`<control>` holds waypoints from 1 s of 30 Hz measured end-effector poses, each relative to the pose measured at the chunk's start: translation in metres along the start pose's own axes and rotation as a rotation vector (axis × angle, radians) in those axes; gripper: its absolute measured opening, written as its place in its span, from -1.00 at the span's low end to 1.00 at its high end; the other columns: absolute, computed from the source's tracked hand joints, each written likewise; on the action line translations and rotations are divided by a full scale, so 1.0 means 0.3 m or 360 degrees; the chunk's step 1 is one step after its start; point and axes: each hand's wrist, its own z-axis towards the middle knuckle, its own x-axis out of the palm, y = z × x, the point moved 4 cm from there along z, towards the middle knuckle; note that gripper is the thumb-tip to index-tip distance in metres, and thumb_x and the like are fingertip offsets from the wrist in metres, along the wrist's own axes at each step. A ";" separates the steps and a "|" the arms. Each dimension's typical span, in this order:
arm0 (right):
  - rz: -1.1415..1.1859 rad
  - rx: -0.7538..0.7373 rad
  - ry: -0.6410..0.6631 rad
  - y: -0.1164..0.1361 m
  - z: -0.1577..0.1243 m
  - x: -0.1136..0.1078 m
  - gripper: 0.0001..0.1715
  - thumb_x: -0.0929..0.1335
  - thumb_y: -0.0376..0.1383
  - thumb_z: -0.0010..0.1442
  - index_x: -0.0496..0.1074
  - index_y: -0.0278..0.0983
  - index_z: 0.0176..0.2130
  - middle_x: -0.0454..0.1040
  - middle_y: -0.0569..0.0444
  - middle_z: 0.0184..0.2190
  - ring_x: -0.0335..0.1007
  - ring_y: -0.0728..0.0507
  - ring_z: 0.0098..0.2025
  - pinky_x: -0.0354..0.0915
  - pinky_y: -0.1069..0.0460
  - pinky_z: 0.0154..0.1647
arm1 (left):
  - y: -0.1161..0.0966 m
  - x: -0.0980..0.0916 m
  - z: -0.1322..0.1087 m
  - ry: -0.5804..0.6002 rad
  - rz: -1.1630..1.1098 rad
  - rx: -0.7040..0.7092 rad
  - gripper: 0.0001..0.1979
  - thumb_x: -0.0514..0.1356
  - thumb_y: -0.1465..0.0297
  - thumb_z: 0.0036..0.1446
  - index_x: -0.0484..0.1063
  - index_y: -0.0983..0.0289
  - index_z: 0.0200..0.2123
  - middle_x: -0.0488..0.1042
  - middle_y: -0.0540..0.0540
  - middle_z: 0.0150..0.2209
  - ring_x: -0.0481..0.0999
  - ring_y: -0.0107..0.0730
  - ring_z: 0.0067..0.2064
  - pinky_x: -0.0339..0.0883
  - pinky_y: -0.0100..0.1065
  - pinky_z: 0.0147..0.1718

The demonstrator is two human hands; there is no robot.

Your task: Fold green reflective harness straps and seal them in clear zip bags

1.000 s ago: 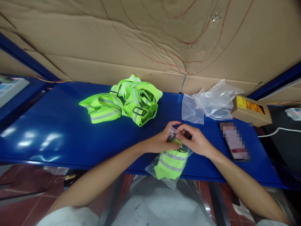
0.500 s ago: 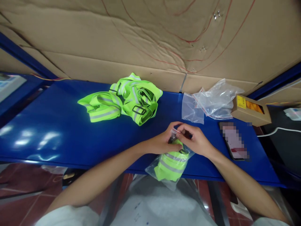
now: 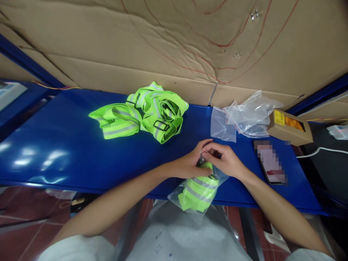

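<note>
A clear zip bag (image 3: 197,194) stuffed with a folded neon-green reflective strap hangs over the front edge of the blue table (image 3: 67,159). My left hand (image 3: 190,163) pinches the bag's red-lined mouth from the left. My right hand (image 3: 227,161) pinches the same mouth from the right, fingertips meeting those of the left. Both hands are closed on the bag's top. A loose heap of neon-green reflective straps (image 3: 144,114) with grey bands and black buckles lies farther back on the table, apart from my hands.
Empty clear zip bags (image 3: 241,117) lie at the back right. A small cardboard box (image 3: 290,127) sits beside them, and a phone (image 3: 270,163) lies to the right of my right hand. A white cable (image 3: 320,150) runs off right. Cardboard sheets (image 3: 163,47) back the table.
My fingers have shifted slightly along the bag's mouth, and the bag has settled a little lower over the table edge. The view has drifted a bit.
</note>
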 end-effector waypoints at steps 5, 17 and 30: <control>0.0085 0.0027 0.0039 0.001 -0.001 0.002 -0.76 0.39 -0.14 0.32 0.52 -0.26 -0.24 0.52 0.10 -0.40 0.32 -0.03 -0.43 0.22 0.05 -0.39 | 0.001 0.001 -0.003 -0.0018 0.0056 0.0011 0.00 0.39 0.35 0.10 -0.15 0.18 0.44 0.14 0.35 0.36 0.22 0.04 0.38 0.08 0.09 0.37; 0.0213 -0.0022 -0.0184 0.004 0.002 -0.036 -0.74 0.44 -0.09 0.29 0.53 -0.24 -0.26 0.53 0.11 -0.41 0.34 -0.02 -0.44 0.23 0.06 -0.39 | -0.025 -0.016 -0.001 -0.0100 -0.0129 -0.0094 -0.07 0.39 0.25 0.14 -0.05 0.18 0.43 0.20 0.32 0.36 0.23 0.04 0.39 0.13 0.05 0.35; 0.0446 0.0043 -0.0389 -0.005 0.018 -0.166 -0.59 0.50 0.04 0.17 0.54 -0.22 -0.20 0.45 0.18 -0.44 0.30 0.00 -0.44 0.22 0.09 -0.42 | -0.089 -0.097 -0.042 0.0049 -0.0509 -0.0548 -0.20 0.47 0.31 0.04 0.29 0.21 0.32 0.51 0.22 0.19 0.50 0.01 0.20 0.39 -0.11 0.15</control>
